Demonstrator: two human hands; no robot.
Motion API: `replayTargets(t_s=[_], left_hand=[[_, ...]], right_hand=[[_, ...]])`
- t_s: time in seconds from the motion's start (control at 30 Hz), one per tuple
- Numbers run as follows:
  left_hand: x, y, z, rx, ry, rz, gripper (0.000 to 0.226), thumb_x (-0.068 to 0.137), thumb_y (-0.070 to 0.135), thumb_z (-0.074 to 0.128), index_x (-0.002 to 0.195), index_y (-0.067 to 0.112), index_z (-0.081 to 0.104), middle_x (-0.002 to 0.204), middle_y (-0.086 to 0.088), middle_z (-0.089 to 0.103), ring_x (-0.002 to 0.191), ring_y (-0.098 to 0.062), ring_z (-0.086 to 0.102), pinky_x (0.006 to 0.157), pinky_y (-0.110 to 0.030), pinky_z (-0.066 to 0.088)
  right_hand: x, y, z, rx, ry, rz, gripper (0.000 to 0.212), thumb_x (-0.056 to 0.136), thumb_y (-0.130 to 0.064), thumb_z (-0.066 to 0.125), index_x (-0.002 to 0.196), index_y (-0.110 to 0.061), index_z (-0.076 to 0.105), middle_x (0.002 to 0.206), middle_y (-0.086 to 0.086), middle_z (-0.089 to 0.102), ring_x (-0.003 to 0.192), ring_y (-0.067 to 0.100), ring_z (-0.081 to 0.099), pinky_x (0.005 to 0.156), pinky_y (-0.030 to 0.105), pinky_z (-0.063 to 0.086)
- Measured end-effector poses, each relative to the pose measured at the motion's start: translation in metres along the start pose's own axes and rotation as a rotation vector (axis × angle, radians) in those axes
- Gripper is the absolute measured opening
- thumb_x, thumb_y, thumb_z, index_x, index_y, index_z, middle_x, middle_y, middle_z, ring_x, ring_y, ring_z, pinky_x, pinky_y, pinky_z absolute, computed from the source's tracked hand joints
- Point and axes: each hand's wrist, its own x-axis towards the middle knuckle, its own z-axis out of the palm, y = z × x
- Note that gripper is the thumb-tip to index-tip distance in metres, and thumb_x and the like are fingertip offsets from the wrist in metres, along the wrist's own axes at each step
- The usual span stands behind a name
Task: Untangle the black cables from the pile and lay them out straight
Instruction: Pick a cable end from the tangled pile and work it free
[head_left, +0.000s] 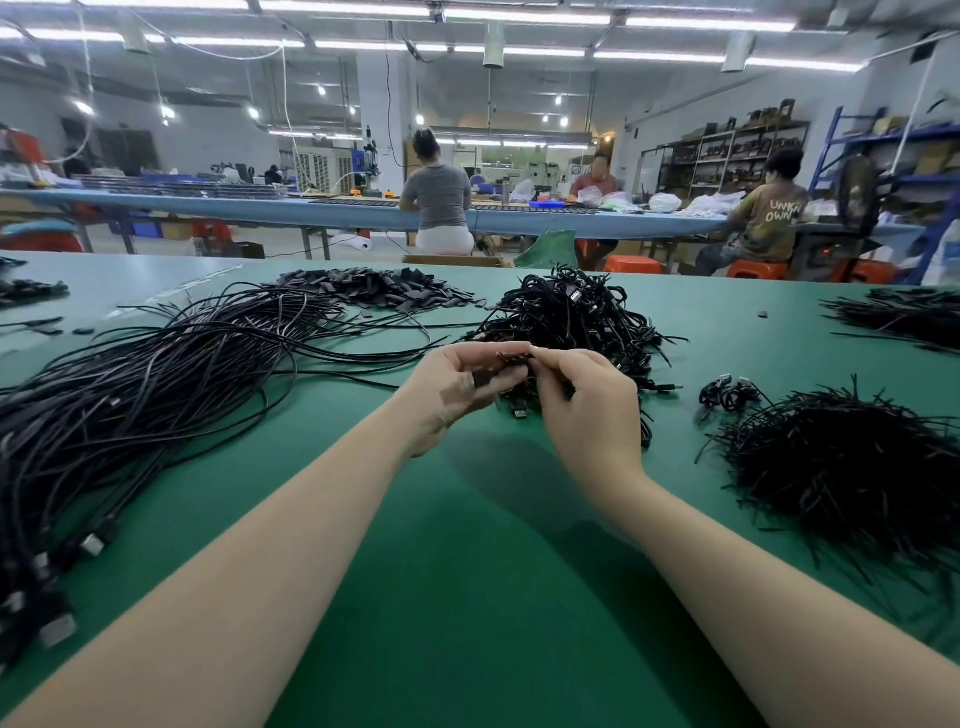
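A tangled pile of coiled black cables (571, 312) sits on the green table (467, 571) just beyond my hands. My left hand (457, 384) and my right hand (587, 410) meet over the table and together pinch a small bundled black cable (511, 364); its USB plug (519, 413) hangs below my fingers. Most of the bundle is hidden by my fingers. To the left lies a long sweep of straightened black cables (156, 384), their plugs near the front left edge.
A heap of short black ties (852, 478) lies at the right, with a couple of small coiled cables (727, 395) beside it. Flat black pieces (384, 286) are piled at the back; more ties (904, 312) lie far right. People sit at a far bench.
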Motion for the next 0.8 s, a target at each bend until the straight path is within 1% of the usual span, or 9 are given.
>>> replayTargets(t_s=[0.1,0.2,0.33,0.4,0.47,0.53,0.67,0.73,0.8], left_hand=[[0.000,0.000,0.001,0.002,0.044,0.013,0.011,0.084,0.008,0.069,0.087,0.019,0.070,0.076,0.008,0.070,0.073,-0.002,0.060,0.067,-0.012,0.046],[0.001,0.001,0.004,-0.023,0.065,-0.029,0.005,0.088,0.017,0.067,0.092,0.018,0.063,0.086,-0.002,0.065,0.078,-0.014,0.057,0.068,-0.019,0.045],[0.003,0.006,0.007,-0.138,0.060,-0.171,0.018,0.092,0.022,0.062,0.106,0.020,0.052,0.071,0.003,0.062,0.049,-0.008,0.054,0.048,-0.019,0.046],[0.001,0.010,0.005,-0.253,0.042,-0.332,0.006,0.092,0.020,0.059,0.095,0.019,0.054,0.058,0.004,0.059,0.041,-0.007,0.049,0.043,-0.017,0.043],[-0.002,0.010,0.002,-0.382,-0.004,-0.479,0.017,0.091,0.021,0.055,0.075,0.016,0.054,0.052,0.007,0.055,0.038,-0.006,0.048,0.042,-0.016,0.043],[-0.003,0.008,0.000,-0.428,-0.021,-0.508,0.024,0.090,0.021,0.054,0.066,0.017,0.051,0.050,0.008,0.051,0.038,-0.005,0.046,0.042,-0.015,0.041],[0.000,-0.006,0.005,-0.134,0.063,-0.330,0.016,0.094,0.023,0.051,0.079,0.018,0.052,0.048,0.007,0.047,0.038,-0.009,0.044,0.042,-0.015,0.035],[0.003,-0.018,0.003,0.154,0.206,-0.147,0.011,0.096,0.025,0.049,0.093,0.017,0.054,0.045,0.008,0.053,0.039,-0.010,0.050,0.043,-0.018,0.038],[0.005,-0.032,-0.006,0.564,0.320,0.033,0.008,0.096,0.027,0.048,0.093,0.024,0.055,0.050,0.009,0.061,0.045,-0.009,0.056,0.052,-0.023,0.044]], right_hand=[[0.001,-0.003,-0.001,0.037,0.015,-0.002,0.019,0.091,-0.012,0.062,0.106,-0.015,0.074,0.097,0.002,0.072,0.086,0.019,0.066,0.075,0.039,0.053],[0.002,-0.002,-0.003,0.039,0.018,-0.051,0.015,0.090,-0.011,0.062,0.099,-0.010,0.074,0.093,0.004,0.072,0.083,0.022,0.066,0.071,0.041,0.053],[0.003,-0.003,-0.004,-0.043,0.012,-0.197,0.009,0.086,-0.005,0.065,0.090,-0.003,0.074,0.082,0.009,0.070,0.070,0.031,0.064,0.064,0.039,0.051],[0.002,-0.003,-0.005,-0.130,0.034,-0.309,0.008,0.082,-0.002,0.066,0.085,-0.003,0.073,0.077,0.009,0.068,0.065,0.032,0.062,0.063,0.033,0.047],[0.001,-0.002,-0.005,-0.190,0.061,-0.415,0.008,0.080,-0.001,0.067,0.083,-0.004,0.073,0.074,0.007,0.066,0.063,0.029,0.062,0.063,0.032,0.046],[0.000,-0.003,-0.004,-0.182,0.043,-0.434,0.008,0.081,-0.001,0.067,0.083,-0.005,0.073,0.074,0.006,0.065,0.063,0.028,0.061,0.061,0.032,0.046],[-0.007,-0.001,-0.002,-0.047,-0.176,-0.223,0.004,0.087,-0.005,0.063,0.088,-0.002,0.067,0.093,0.008,0.068,0.073,0.034,0.063,0.061,0.040,0.051],[-0.007,0.000,-0.002,-0.010,-0.265,-0.161,0.006,0.089,-0.008,0.060,0.092,-0.004,0.064,0.105,0.005,0.070,0.086,0.033,0.066,0.068,0.044,0.052],[-0.002,-0.003,-0.004,-0.002,-0.248,-0.208,0.006,0.091,-0.009,0.059,0.092,-0.004,0.062,0.111,0.004,0.070,0.090,0.032,0.067,0.071,0.044,0.052]])
